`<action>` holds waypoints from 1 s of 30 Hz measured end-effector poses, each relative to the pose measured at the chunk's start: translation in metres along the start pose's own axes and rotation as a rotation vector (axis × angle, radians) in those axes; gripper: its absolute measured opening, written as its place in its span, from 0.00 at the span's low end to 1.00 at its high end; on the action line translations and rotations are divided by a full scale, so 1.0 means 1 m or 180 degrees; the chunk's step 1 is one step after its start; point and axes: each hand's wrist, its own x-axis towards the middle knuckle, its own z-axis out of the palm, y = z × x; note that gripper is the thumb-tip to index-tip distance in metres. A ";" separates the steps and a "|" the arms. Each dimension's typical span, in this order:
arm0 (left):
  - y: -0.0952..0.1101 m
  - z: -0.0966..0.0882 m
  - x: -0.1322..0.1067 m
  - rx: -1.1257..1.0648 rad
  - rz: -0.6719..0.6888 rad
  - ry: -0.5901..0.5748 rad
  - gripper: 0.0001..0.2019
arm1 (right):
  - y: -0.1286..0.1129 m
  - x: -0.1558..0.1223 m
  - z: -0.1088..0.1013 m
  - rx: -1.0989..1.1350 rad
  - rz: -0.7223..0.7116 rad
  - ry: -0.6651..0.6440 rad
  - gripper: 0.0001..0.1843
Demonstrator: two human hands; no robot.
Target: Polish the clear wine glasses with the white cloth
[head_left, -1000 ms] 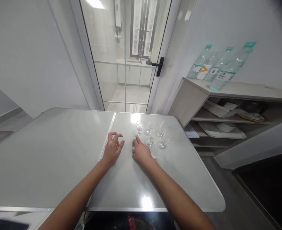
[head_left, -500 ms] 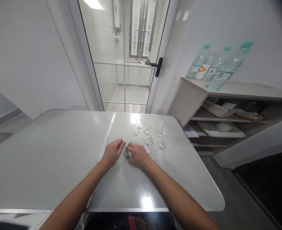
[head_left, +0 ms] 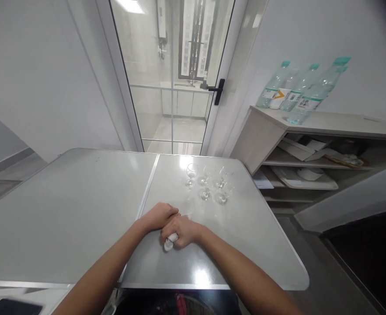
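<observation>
My right hand (head_left: 180, 230) is closed around a crumpled white cloth (head_left: 171, 241), whose end sticks out below the fingers. Pressed against it on the left is my left hand (head_left: 161, 215), its fingers curled in. What the left fingers hold, if anything, is hidden where the two hands meet. Beyond my hands, toward the far right of the table, several clear stemmed glasses stand in a loose group; the nearest are one glass (head_left: 206, 194) and another glass (head_left: 222, 199). At the group's left stands a further glass (head_left: 191, 176).
The glossy grey table (head_left: 64, 210) has a pale seam (head_left: 148, 183) left of my hands. Several plastic bottles (head_left: 306, 105) stand on a wooden shelf unit (head_left: 269, 135) to the right. A glass door (head_left: 171, 87) rises behind the table.
Both hands have come closer to me and now touch. The white cloth in my right hand shows more clearly below the fingers. The glasses have stayed in place.
</observation>
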 end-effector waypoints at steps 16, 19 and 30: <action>0.002 -0.001 0.000 -0.0006 -0.0033 0.0016 0.16 | -0.011 0.001 -0.005 -0.0015 0.0263 0.0019 0.22; 0.002 -0.002 0.000 -0.0040 -0.0044 -0.0002 0.16 | -0.011 0.000 -0.005 0.0006 0.0312 0.0024 0.22; 0.002 -0.001 0.000 -0.0021 -0.0059 0.0039 0.17 | -0.010 0.001 -0.005 0.0074 0.0329 0.0032 0.21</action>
